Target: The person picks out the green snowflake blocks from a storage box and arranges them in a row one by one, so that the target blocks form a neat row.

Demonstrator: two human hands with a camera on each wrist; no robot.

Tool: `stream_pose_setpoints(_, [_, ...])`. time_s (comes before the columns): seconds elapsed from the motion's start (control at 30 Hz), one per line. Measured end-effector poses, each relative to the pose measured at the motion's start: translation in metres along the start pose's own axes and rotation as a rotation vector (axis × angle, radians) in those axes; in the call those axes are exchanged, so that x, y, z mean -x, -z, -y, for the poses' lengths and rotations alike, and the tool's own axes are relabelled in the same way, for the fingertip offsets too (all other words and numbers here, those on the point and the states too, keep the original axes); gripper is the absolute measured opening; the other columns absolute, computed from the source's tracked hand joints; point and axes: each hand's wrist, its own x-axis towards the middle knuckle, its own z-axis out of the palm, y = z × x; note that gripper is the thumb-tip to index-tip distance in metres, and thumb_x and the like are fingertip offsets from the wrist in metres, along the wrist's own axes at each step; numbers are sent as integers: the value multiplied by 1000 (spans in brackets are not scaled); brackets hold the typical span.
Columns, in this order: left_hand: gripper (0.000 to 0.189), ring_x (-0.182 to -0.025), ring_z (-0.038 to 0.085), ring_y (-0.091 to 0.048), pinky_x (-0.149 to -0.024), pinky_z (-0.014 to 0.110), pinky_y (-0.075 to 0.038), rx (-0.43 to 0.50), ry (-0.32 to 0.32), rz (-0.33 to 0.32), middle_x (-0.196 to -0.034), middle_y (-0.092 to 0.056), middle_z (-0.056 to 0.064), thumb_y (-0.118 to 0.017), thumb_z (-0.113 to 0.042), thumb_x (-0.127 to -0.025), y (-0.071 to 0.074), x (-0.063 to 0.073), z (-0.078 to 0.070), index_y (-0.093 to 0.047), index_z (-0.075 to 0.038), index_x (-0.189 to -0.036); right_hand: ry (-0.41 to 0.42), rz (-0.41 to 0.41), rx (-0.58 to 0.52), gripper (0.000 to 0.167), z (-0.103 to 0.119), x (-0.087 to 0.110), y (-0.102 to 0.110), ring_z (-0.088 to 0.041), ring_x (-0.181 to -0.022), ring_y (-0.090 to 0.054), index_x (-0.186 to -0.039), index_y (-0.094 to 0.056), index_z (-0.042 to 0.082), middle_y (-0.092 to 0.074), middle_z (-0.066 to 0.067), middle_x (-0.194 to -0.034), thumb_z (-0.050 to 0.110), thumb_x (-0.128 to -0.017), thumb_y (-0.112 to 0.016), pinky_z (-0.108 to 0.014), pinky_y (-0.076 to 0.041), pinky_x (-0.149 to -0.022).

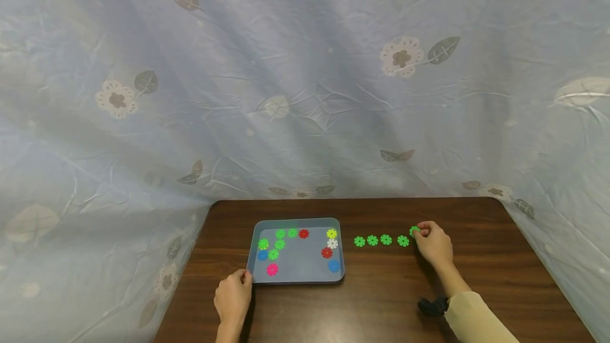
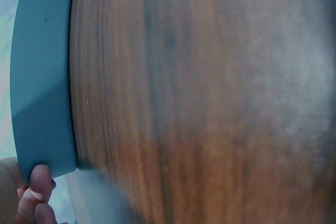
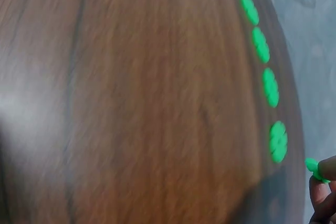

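Between the thumb and fingers of my right hand (image 1: pixel 434 245) is a green flower-shaped plastic disc (image 1: pixel 414 231), pinched by its edge; the right wrist view shows the same green disc (image 3: pixel 313 167) tilted in the fingertips. Left of it, several green discs lie in a row on the table, the nearest green disc (image 1: pixel 403 241) just beside the hand. My left hand (image 1: pixel 233 295) grips the near left corner of a grey tray (image 1: pixel 305 280). In the left wrist view, thumb and fingers of the left hand (image 2: pixel 37 195) hold the tray's corner.
Inside the tray lie several loose discs, among them a pink disc (image 1: pixel 272 269), a white disc (image 1: pixel 332 243), a yellow disc (image 1: pixel 331 233) and a red disc (image 1: pixel 303 233). A patterned curtain (image 1: pixel 305 94) hangs behind the brown wooden table (image 1: pixel 381 306). A black band (image 1: pixel 432 307) is on the right wrist.
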Motion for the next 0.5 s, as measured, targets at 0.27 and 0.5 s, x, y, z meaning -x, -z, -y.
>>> stream_pose_setpoints(0.27, [15, -52, 27, -56, -47, 52, -47, -10, 11, 3, -70, -69, 6, -68, -18, -92, 1, -1, 0, -80, -11, -87, -36, 23, 41, 32, -18, 2, 2, -32, -85, -66, -120, -64, -1, -71, -14, -101, 23, -99, -63, -47, -47, -69])
stream_pose_setpoints(0.5, [15, -54, 29, -58, -48, 53, -47, -11, 17, 9, -72, -70, 7, -68, -18, -92, 0, -1, -1, -81, -11, -89, -45, 38, 64, 33, -24, 3, 1, -36, -91, -67, -120, -65, -1, -70, -15, -104, 25, -99, -64, -52, -48, -74])
